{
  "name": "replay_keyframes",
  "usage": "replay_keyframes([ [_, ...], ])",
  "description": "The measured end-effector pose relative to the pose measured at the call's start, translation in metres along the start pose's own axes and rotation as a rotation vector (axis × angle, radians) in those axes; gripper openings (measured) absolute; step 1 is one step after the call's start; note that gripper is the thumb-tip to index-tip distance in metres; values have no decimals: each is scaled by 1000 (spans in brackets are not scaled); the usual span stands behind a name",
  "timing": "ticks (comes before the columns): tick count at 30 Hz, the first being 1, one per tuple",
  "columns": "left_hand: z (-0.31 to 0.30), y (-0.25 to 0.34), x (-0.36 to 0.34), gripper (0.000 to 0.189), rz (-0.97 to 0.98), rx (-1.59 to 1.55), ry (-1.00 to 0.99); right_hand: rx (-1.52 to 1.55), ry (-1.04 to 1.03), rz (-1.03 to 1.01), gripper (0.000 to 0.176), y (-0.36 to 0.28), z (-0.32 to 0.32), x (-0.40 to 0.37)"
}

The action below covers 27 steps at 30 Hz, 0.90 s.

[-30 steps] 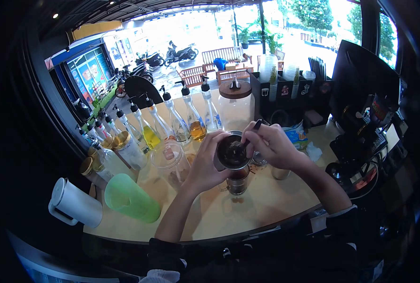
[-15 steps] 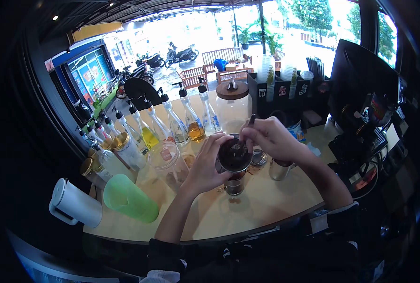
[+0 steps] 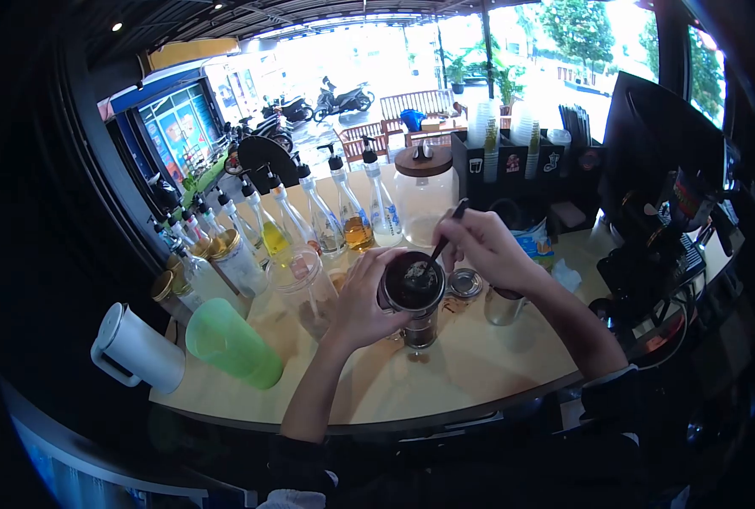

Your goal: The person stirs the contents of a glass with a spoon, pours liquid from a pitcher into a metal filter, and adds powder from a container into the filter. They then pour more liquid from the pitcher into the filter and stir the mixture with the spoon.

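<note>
My left hand (image 3: 364,299) is wrapped round the left side of a round dark container (image 3: 413,293), which holds dark contents with a paler patch. Between the fingers of my right hand (image 3: 483,246) is a dark slim utensil (image 3: 447,233), slanting down into the container's opening. Directly beneath the container is a glass vessel (image 3: 421,332) with a metallic base, standing on the counter. A small round metal lid (image 3: 464,283) lies just right of the container. Further right, under my right forearm, stands a clear jar (image 3: 503,309).
Pump bottles (image 3: 353,216) line the counter's back left. A clear pitcher (image 3: 301,288), a green pitcher (image 3: 233,343) and a white jug (image 3: 140,348) stand at the left. Behind are a wooden-lidded jar (image 3: 424,199) and a black cup holder (image 3: 513,165). Dark equipment is at the right.
My right hand has risen slightly, and more of the utensil shows above the container. The camera view has shifted a little. My left hand keeps its hold on the container.
</note>
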<state>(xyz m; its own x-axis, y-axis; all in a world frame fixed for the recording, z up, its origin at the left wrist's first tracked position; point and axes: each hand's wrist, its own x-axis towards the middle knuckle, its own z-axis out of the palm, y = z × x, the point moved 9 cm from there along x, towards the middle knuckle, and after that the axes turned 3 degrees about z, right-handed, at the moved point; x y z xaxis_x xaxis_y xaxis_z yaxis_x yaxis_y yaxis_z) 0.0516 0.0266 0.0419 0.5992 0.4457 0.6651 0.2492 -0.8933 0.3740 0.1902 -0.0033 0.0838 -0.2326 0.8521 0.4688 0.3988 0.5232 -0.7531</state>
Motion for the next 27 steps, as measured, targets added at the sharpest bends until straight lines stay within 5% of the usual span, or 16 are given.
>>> replay_keyframes([
  [3, 4, -12, -2, 78, -44, 91, 36, 258, 161, 57, 26, 17, -16, -6],
  [10, 15, -33, -4, 77, -190, 22, 60, 316, 245, -54, 18, 28, -13, -19],
  [22, 19, -29, -10, 86, -217, 74, 2, -21, 191, -176, 13, 15, 5, -30],
  [27, -9, 5, -8, 81, -48, 123, 289, -132, 171, -212, 12, 3, 9, -35],
])
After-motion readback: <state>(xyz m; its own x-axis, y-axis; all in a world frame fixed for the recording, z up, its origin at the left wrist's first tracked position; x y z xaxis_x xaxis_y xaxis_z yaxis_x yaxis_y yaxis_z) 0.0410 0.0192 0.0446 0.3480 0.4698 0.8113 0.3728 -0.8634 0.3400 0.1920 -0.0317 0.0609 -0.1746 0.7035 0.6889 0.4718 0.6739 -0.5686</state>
